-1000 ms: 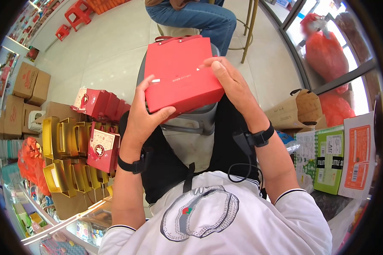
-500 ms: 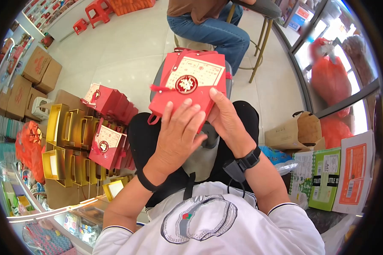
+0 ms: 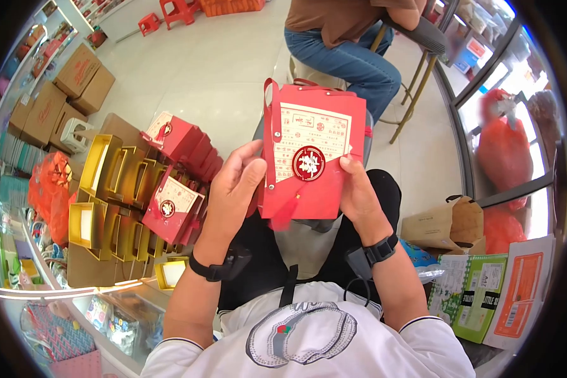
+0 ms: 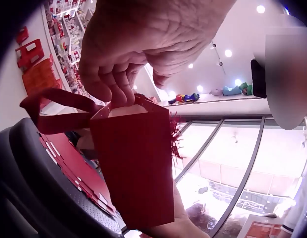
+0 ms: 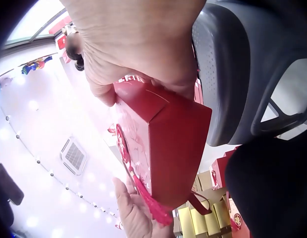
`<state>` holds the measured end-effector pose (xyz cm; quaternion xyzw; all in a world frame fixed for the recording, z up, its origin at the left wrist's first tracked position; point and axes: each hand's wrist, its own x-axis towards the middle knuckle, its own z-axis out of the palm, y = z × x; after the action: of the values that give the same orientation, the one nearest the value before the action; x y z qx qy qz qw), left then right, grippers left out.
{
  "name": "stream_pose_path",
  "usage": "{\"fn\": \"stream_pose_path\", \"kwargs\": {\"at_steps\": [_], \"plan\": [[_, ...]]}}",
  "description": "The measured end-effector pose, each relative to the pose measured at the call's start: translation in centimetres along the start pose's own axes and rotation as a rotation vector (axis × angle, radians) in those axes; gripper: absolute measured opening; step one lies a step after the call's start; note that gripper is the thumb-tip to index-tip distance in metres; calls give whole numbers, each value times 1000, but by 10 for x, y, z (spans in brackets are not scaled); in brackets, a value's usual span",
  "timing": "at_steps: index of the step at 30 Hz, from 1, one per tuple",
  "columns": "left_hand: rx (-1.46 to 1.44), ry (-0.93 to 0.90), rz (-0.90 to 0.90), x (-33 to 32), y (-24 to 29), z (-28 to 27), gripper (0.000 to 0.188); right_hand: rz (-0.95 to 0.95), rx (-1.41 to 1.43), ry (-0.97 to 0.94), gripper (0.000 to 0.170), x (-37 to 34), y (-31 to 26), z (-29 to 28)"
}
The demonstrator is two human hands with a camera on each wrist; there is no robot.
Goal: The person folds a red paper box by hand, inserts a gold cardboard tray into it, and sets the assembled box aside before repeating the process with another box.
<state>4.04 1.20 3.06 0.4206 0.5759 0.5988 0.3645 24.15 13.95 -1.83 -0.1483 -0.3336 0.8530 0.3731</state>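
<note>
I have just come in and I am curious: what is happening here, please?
A seated person is holding a red gift box with a round emblem on its front. The right hand grips one edge, and the left hand is at the opposite side, where the box looks open. More red boxes and some gold boxes stand at the person's left.

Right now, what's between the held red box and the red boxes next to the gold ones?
The left hand, thumb up, at the near side of the held red box. Shows in the head view.
</note>
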Motion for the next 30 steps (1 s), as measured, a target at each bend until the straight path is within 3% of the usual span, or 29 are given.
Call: {"fn": "stream_pose_path", "kwargs": {"at_steps": [2, 3, 6, 13, 17, 20, 22, 24, 27, 30], "plan": [[-63, -23, 4, 0, -1, 5, 49, 40, -29, 4, 65, 1, 2, 1], [143, 9, 24, 0, 1, 5, 50, 58, -42, 5, 65, 1, 3, 1], [573, 82, 399, 4, -20, 11, 52, 65, -90, -8, 66, 5, 5, -2], [716, 133, 348, 1, 0, 22, 55, 61, -37, -86, 66, 17, 9, -11], [847, 57, 271, -1, 9, 32, 55, 103, 15, -95, 66, 20, 3, -11], [752, 38, 257, -2, 12, 31, 57, 124, 30, -77, 65, 19, 2, -10], [878, 105, 540, 1, 20, 26, 56, 120, 40, -70, 63, 21, 2, -10], [622, 253, 346, -18, 16, 11, 47, 113, 98, -7, 58, 22, 1, -11], [649, 504, 198, -51, 16, -43, 39, 104, 115, 37, 54, 25, 1, -21], [572, 801, -13, -101, -18, -118, 41, 28, -28, 135, 57, 19, -2, -16]]}}
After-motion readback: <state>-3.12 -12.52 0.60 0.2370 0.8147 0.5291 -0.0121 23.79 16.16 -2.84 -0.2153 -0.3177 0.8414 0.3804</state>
